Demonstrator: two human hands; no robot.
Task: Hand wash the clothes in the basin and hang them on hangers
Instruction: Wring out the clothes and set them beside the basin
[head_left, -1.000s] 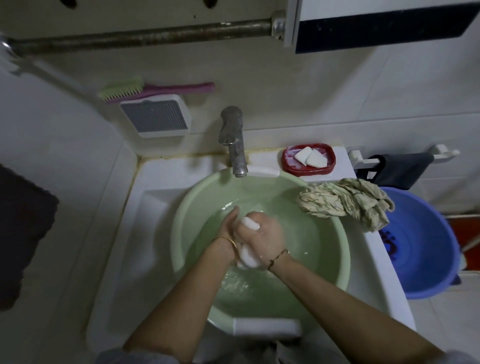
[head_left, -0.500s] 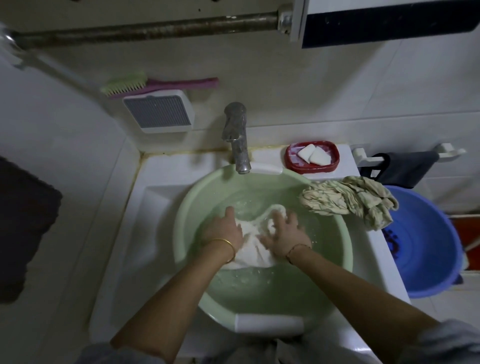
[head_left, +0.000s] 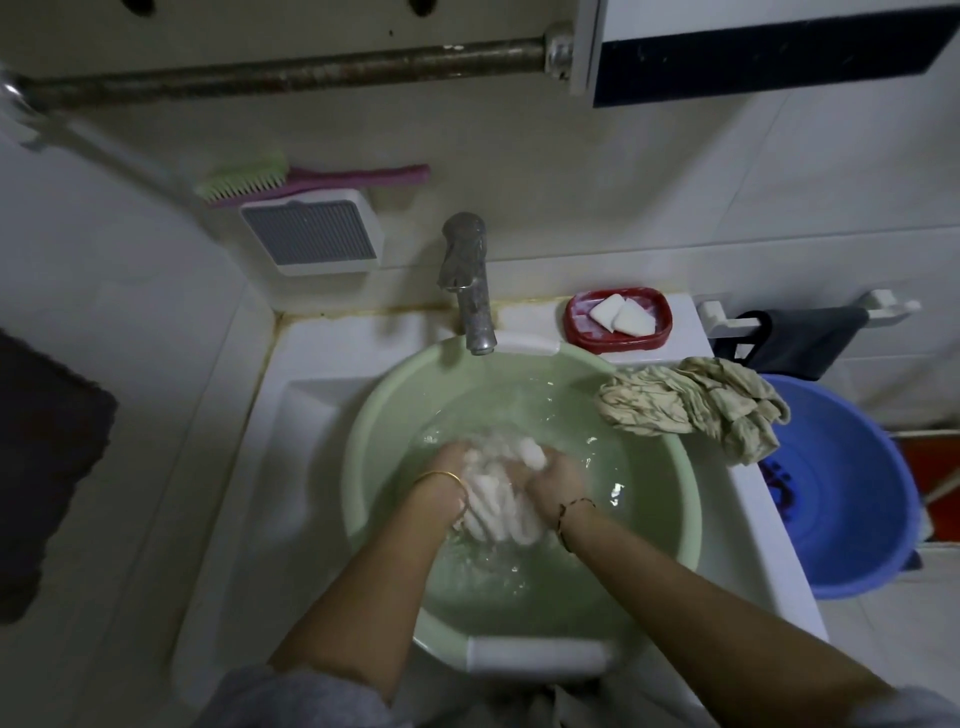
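Stood in a white sink, filling most of it: a pale green basin holding water. Sat well to the right, on the floor: a blue tub. Lay draped over the green basin's right rim, reaching toward the tub: a wrung beige garment, apparently already washed. Hung over the back rim: a metal tap, with a red soap dish carrying 2 white pieces just beside it. Bunched at the water's surface, between both hands: a white garment. Gripped from either side, fingers curled into the cloth: by the left hand and the right hand, pressed close together as if scrubbing or squeezing. No hangers seen; hanging not yet begun. Likely risks, judged from this: water slopped over the near rim by hard rubbing; the beige garment dragged into the water or off the edge by a stray elbow.
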